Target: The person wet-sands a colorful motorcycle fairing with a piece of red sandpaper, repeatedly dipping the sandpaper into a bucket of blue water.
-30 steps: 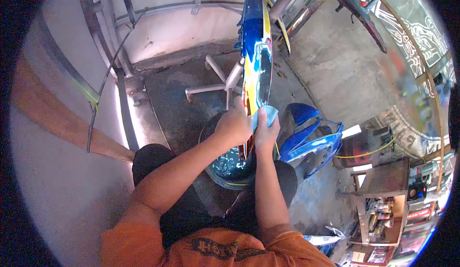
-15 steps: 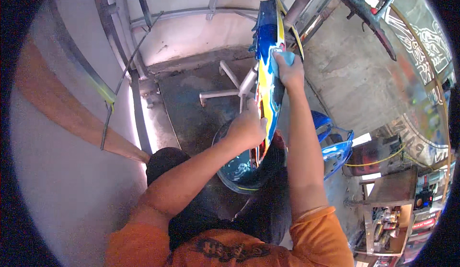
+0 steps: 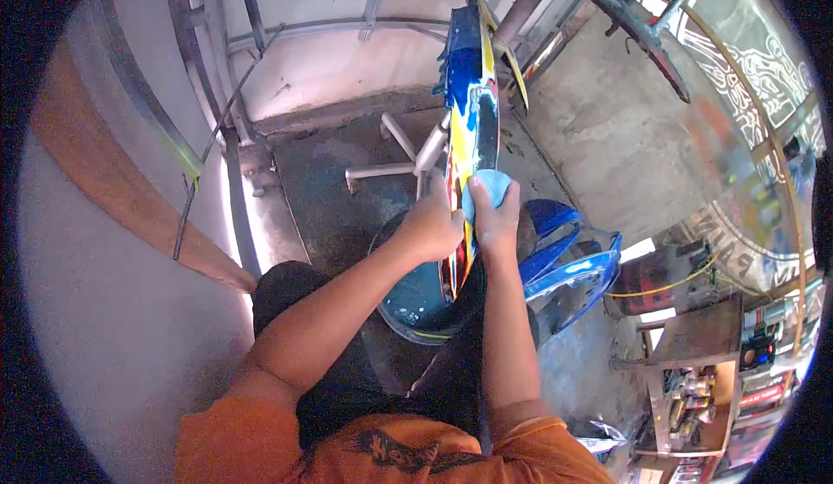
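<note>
Blue pad [image 3: 491,187] – on panel [image 3: 464,141], shirt [image 3: 239,441] w/ lettering [image 3: 397,460]

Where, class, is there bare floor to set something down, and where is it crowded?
Dark floor lies bare between the grey legs and the metal post. Another patch lies between the blue fairing and the shelf. The centre is crowded: tub, striped panel, blue pad, left hand, right hand.
</note>
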Tool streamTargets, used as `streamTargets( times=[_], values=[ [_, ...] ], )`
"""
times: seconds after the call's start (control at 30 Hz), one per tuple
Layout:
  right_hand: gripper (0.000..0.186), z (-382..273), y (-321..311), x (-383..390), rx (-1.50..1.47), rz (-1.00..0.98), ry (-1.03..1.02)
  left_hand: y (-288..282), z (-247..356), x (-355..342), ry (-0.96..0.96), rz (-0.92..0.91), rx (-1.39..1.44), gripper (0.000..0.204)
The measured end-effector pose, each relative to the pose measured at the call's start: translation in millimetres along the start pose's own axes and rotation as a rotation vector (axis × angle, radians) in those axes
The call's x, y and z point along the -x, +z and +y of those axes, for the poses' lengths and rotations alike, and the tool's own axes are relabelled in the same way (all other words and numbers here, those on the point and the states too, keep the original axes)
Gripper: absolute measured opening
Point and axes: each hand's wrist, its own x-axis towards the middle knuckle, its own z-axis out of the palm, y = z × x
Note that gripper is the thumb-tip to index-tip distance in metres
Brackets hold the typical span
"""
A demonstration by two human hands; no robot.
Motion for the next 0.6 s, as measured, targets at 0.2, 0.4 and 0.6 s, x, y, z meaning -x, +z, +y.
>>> streamTargets(
  times=[0.2,0.4,0.6],
  values=[
    [0.066,-30.0,-3.8,-18.8,0.278,0.065,-0.066,20.0,-24.6,-16.5,0.141,0.116,0.064,0.059],
    [0.063,-34.6,13.2,-62.0,0.402,0.095,-0.099,1.8,1.6,0.9,-0.032,0.023,-0.031,0.054],
    [0.077,-45.0,33.8,-145.8,0.425,0.113,-0.170,0.0,6.4,6.8,0.065,0.060,0.007,0.059]
  ],
)
